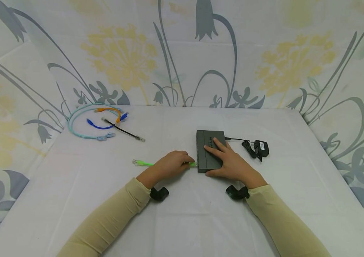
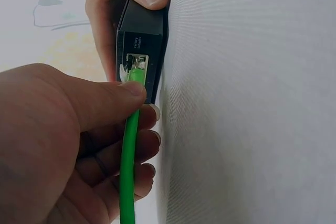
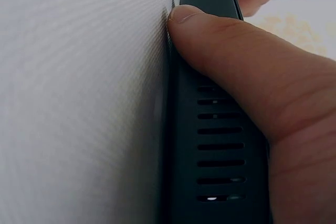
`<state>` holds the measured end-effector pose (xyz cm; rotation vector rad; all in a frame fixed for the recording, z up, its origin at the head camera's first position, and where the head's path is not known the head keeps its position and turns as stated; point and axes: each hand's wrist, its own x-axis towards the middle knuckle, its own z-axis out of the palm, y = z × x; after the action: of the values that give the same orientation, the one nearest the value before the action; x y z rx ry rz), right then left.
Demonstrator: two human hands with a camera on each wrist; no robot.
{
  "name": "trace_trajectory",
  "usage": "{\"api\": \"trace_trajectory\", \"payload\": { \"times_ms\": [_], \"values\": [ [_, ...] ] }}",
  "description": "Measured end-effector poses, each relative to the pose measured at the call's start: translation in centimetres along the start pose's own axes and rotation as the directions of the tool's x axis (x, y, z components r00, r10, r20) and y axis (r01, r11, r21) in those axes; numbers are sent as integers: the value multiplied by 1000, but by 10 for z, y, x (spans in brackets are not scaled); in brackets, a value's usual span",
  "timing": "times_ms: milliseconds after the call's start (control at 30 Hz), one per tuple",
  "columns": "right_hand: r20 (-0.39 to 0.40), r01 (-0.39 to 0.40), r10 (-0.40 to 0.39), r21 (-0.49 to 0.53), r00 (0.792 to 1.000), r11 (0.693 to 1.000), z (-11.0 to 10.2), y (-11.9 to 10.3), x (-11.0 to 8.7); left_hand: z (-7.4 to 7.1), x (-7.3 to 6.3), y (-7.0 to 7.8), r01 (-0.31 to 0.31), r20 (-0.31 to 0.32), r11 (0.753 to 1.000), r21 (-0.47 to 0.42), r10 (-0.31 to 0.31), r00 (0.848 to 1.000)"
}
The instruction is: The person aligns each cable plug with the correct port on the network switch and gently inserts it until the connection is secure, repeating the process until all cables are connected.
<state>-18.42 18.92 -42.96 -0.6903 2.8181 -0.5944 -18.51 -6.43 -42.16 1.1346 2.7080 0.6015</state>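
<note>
A dark grey NETGEAR network switch (image 1: pixel 202 151) lies flat on the white table. My left hand (image 1: pixel 173 164) pinches a short green Ethernet cable (image 2: pixel 127 177) between thumb and fingers, close behind its clear plug. That plug (image 2: pixel 137 62) is at the port in the switch's left side, its tip at the opening. The cable's other end (image 1: pixel 139 162) sticks out left of my hand. My right hand (image 1: pixel 233 162) holds the switch, fingers spread over its top and thumb (image 3: pixel 189 17) against the near side, above a row of vent slots (image 3: pixel 220 146).
A power adapter (image 1: pixel 261 148) with a bundled black cord lies right of the switch, its lead running to it. At the back left lie a light blue cable (image 1: pixel 72 119), an orange cable (image 1: pixel 106 110), a blue cable (image 1: pixel 99 126) and a black cable (image 1: pixel 125 132).
</note>
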Motion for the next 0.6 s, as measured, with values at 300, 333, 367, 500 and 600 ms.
{"api": "trace_trajectory", "payload": {
  "times_ms": [300,333,367,500,600],
  "values": [
    [7,2,-2,18,1000,1000,0,1,-1,-1,-1,-1,14,11,1000,-13,-14,1000],
    [7,1,-1,20,1000,1000,0,2,-1,-1,-1,-1,16,14,1000,-15,-16,1000],
    [8,-2,1,22,1000,1000,0,2,-1,-1,-1,-1,18,17,1000,-16,-18,1000],
    [12,2,-2,19,1000,1000,1,3,-1,-1,-1,-2,31,31,999,-20,-31,999],
    [11,5,-5,22,1000,1000,2,4,-1,-1,-1,-2,45,41,999,-23,-44,998]
  ]
}}
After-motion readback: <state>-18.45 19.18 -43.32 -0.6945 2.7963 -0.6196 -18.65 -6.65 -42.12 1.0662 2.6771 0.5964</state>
